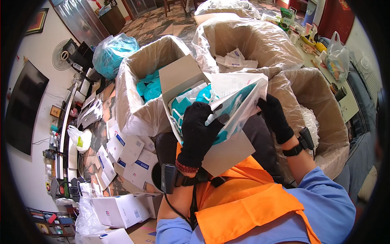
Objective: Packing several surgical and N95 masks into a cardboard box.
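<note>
Both my hands wear black gloves. A paper-and-clear-film pouch [237,87] with a teal face mask [221,136] showing through it is held between them. My left hand [199,128] is closed on its left edge, fingertips at the film. At the upper right corner, my right hand [274,116] pinches the pouch. Beneath them an open grey-white carton [178,75] stands on my lap, with more teal masks [178,110] with white straps and white packets inside. The pouch and left hand cover part of the carton.
Plastic-lined bins stand around: one with teal masks [151,87] at left, a larger one [252,36] with paper packets ahead, another [331,118] with clear wrap at right. A teal-filled bag [115,53] sits far left. Flattened cartons [130,150] cover the left floor.
</note>
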Demonstrator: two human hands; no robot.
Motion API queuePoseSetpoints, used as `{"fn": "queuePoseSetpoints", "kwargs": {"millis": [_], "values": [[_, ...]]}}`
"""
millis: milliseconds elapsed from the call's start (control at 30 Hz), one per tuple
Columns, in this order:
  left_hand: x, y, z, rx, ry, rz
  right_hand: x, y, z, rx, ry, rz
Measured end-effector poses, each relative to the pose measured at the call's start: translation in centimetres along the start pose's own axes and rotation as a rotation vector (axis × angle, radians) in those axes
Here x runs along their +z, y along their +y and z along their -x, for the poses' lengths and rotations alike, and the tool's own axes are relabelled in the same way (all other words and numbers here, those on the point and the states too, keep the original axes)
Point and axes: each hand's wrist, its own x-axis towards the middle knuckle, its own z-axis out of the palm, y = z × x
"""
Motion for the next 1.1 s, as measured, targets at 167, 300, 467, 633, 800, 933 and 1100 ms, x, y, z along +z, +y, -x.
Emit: {"fn": "queuePoseSetpoints", "kwargs": {"millis": [167,300,467,633,800,933,1100], "values": [[-0.4,0.0,-0.4,0.100,-0.011,-0.084,-0.4,-0.5,0.3,0.012,-0.025,0.034],[-0.4,-1.3,0.0,-0.071,0.092,0.021,-0.5,-0.7,0.1,-0.039,-0.026,0.076],[-0.2,-3.1,0.9,-0.250,0.184,0.001,-0.3,-1.4,0.2,-0.049,0.009,0.001],[-2.6,-6.5,2.2,-0.346,0.221,0.145,-2.7,-0.9,0.1,0.073,0.098,0.076],[-2.3,-5.8,0.5,-0.304,0.158,0.004,-2.2,-2.1,0.3,0.068,0.025,0.075],[-2.6,-4.8,0.4,-0.213,0.297,-0.317,-2.5,-3.0,-0.6,-0.078,-0.098,0.205],[-2.6,-2.6,0.2,-0.187,0.099,-0.109,-1.7,-3.1,-1.0,0.005,-0.180,0.278]]}}
